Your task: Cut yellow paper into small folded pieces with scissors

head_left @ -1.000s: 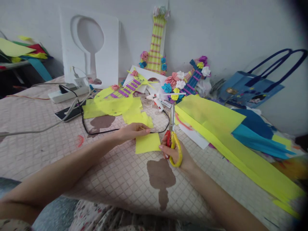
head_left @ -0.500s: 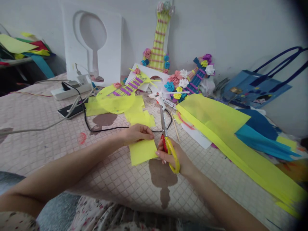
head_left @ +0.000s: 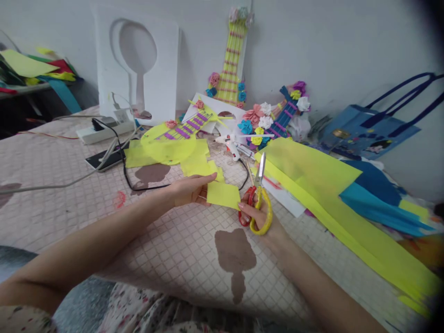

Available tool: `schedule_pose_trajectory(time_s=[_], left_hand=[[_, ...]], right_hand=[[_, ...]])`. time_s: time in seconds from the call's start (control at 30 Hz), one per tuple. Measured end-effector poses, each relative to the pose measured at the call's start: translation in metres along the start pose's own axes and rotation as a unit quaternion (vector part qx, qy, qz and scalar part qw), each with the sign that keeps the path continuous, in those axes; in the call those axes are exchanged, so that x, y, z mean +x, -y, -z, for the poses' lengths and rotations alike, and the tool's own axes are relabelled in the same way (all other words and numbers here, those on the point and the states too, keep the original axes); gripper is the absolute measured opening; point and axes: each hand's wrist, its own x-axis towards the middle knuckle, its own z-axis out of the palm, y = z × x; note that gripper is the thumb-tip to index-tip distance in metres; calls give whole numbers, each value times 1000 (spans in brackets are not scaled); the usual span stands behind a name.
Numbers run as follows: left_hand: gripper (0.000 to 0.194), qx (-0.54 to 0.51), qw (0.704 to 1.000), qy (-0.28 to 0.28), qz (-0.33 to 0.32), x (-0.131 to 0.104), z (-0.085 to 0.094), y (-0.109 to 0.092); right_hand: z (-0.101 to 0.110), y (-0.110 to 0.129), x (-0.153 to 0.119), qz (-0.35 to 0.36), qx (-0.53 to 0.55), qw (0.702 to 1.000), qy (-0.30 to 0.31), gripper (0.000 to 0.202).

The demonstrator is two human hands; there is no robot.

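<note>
Head view: my left hand pinches the left edge of a small yellow paper square, held just above the surface. My right hand is closed through the handles of the scissors, red and yellow loops, blades together and pointing to the far side; its fingertips touch the square's right near corner. The square sits between both hands, mid-scene. Under it, nearer to me, a brown guitar-shaped patch shows on the checked cover. Right of the scissors: a long stack of yellow sheets over blue paper. Far side: a white glue gun, its black cord looping left, paper guitars with flowers against the wall, a white foam board with a guitar cutout. Far left: power strip and phone. Far right: blue bag.
</note>
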Motion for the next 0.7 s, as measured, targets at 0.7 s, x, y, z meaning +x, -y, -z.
schedule_pose_trajectory(time_s=[0.7], left_hand=[[24,-34,991,-74,-102,-2,2,-2]], right_hand=[[-12,8,-12,16,58,993,102,41]])
